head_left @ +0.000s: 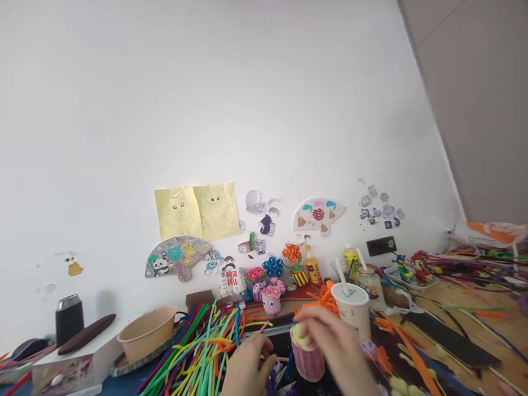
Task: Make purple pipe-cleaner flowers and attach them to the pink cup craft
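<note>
Head view, right fingers: bent over the rim of a pink striped cup; the right hand is blurred, so whether anything is pinched cannot be told.
Left fingers: curled inward, thumb close to forefinger; the left hand is held low beside the cup, perhaps to be ready as a support. Whether the thin pinkish stem at its fingertips is grasped cannot be told.
Striped cup: stood between the two hands, probably so that it can be reached by both; yellow material is seen in its mouth.
Fuzzy stems: laid in a loose, many-coloured heap just left of the left hand, apparently so that colours can be picked out easily.
Drink cup: a white paper cup with a straw is set behind the right hand, probably to be kept within reach.
Flower pots: a small pink pot, blue flowers and orange flowers are lined up towards the wall, seemingly for display.
Phone: laid flat on the right, well apart from the hands.
Wall: decorated with two fans and yellow sheets.
</note>
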`<state>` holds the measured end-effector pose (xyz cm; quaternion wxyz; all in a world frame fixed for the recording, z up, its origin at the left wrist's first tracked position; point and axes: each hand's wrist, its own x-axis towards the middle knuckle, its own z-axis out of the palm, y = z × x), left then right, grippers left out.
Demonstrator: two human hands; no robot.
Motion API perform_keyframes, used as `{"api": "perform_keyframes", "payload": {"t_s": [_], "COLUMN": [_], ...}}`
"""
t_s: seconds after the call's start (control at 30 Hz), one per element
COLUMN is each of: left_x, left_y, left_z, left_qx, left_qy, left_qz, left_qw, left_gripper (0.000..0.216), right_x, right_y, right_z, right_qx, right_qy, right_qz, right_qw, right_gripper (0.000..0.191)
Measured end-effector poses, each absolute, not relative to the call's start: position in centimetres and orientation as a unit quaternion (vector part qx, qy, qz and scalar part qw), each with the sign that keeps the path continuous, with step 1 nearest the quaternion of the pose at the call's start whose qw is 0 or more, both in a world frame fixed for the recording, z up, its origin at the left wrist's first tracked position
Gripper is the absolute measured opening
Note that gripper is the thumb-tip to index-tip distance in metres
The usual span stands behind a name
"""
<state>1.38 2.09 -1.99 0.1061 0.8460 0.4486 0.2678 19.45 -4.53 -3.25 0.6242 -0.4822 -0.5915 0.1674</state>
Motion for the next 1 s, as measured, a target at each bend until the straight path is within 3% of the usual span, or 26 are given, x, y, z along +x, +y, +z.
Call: {"api": "perform_keyframes", "payload": {"t_s": [0.1, 0.33, 0.63, 0.83, 1.0], "left_x": [1.4, 0.4, 0.0, 0.2, 1.1], "left_y": [3.0, 3.7, 3.7, 3.9, 4.2], "left_z": [-4.4, -6.6, -5.2, -5.9, -7.0], "left_qx": [0.835, 0.821, 0.769, 0.683, 0.629], "left_qy": [0.489, 0.499, 0.449, 0.462, 0.444], "left_qz": [0.230, 0.238, 0.411, 0.498, 0.497], "left_qw": [0.104, 0.143, 0.193, 0.268, 0.401], "left_gripper": [0.006, 0.006, 0.022, 0.042, 0.068], "right_x": [17.6, 16.6, 16.8, 16.8, 16.5], "right_y": [-0.1, 1.5, 1.2, 0.8, 0.6], "right_z": [-4.8, -8.7, -9.8, -8.8, -8.9], "right_qx": [-0.539, -0.554, -0.515, -0.469, -0.455], "right_qy": [-0.654, -0.690, -0.686, -0.673, -0.648], "right_qz": [0.156, 0.146, 0.243, 0.300, 0.339], "right_qw": [0.508, 0.442, 0.453, 0.487, 0.508], "right_gripper": [0.026, 0.026, 0.022, 0.051, 0.063]}}
